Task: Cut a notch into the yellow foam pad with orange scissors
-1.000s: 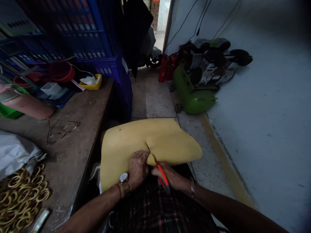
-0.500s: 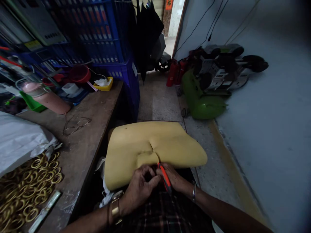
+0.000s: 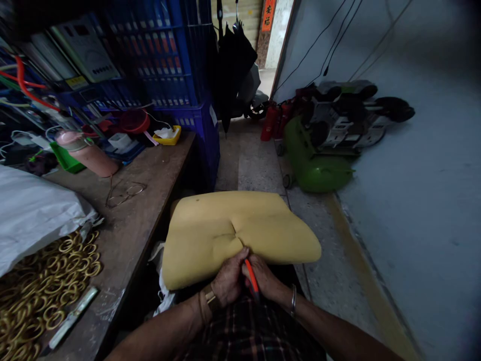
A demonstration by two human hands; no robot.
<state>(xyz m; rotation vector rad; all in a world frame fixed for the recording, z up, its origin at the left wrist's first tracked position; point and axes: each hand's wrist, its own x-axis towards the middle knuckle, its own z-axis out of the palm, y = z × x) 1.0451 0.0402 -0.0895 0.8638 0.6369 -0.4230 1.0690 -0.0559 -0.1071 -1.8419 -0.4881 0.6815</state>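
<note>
A yellow foam-like pad (image 3: 210, 215) lies across my lap, with a short slit and creases near its middle. My right hand (image 3: 263, 276) is closed round a tool with a red-and-black handle (image 3: 251, 276). The tool's working end is hidden, so its kind does not show. My left hand (image 3: 229, 278) is closed right beside it, thumb forward at the pad's near edge by the slit. What its fingers hold, if anything, is hidden. The two hands meet or nearly touch.
On the bench at left lie many brass-coloured rings (image 3: 48, 286), a white sack (image 3: 37, 215), a pink bottle (image 3: 88, 153) and a yellow tray (image 3: 167, 136). Blue crates (image 3: 150, 55) stand behind. A green compressor (image 3: 319, 170) sits by the right wall.
My left hand has moved forward and right, its fingers closing up against the tool and the pad's edge. My right hand keeps hold of the tool. The camera view has shifted slightly.
</note>
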